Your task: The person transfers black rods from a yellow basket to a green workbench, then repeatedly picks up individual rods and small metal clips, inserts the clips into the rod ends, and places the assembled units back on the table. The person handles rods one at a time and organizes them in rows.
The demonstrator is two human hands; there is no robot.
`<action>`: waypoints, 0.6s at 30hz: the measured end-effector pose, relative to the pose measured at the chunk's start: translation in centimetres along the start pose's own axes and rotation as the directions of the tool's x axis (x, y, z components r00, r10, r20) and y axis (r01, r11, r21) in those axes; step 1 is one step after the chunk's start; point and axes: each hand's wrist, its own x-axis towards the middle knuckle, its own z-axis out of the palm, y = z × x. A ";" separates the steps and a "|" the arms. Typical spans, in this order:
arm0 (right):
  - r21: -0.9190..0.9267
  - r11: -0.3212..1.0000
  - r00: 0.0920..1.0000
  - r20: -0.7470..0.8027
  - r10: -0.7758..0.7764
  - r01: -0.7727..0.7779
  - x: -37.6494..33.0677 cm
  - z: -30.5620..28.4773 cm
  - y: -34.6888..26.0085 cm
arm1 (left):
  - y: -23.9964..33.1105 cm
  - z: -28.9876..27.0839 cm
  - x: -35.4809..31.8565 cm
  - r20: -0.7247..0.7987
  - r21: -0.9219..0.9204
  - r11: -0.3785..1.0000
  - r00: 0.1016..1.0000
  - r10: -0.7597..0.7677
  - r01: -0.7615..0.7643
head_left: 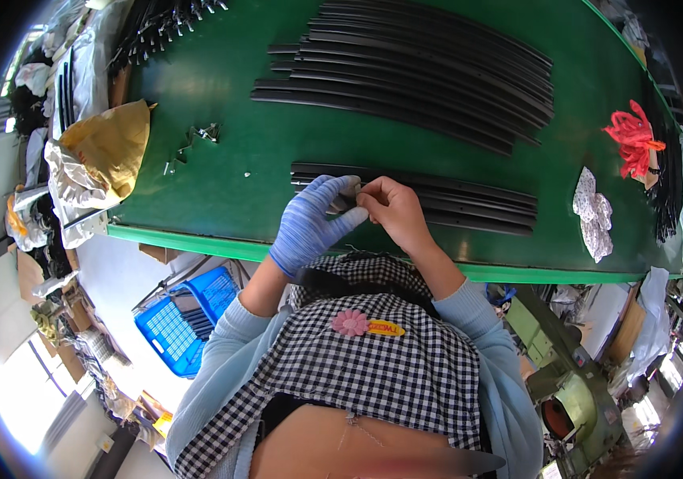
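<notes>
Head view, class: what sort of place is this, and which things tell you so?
Probably a small workshop or factory. A long green table bears rows of matching black strips, a green machine stands at lower right, and a blue crate sits below the table's edge.

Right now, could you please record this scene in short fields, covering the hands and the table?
Left hand: blue-gloved
Right hand: bare, close to left
Held item: cannot tell
Near strips: black, partly hidden by the hands
Far strips: black, larger group
Table: green
Toward left: small metal pieces, yellow bag
Toward right: red bundle
</notes>
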 end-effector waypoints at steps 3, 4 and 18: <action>-0.215 0.972 0.996 0.009 -0.090 0.090 0.0 -0.6 -0.7 | -0.9 -0.7 0.5 0.089 -0.103 0.995 0.996 0.019 -0.010; -0.205 0.975 0.996 0.011 -0.088 0.088 0.1 -0.7 -0.6 | -1.1 -1.0 0.7 0.129 -0.125 0.992 0.991 0.023 -0.007; 0.645 0.762 0.846 -0.439 0.303 0.061 1.8 -6.8 -0.2 | -11.9 -12.9 12.9 -0.386 -0.706 0.695 0.751 -0.535 0.132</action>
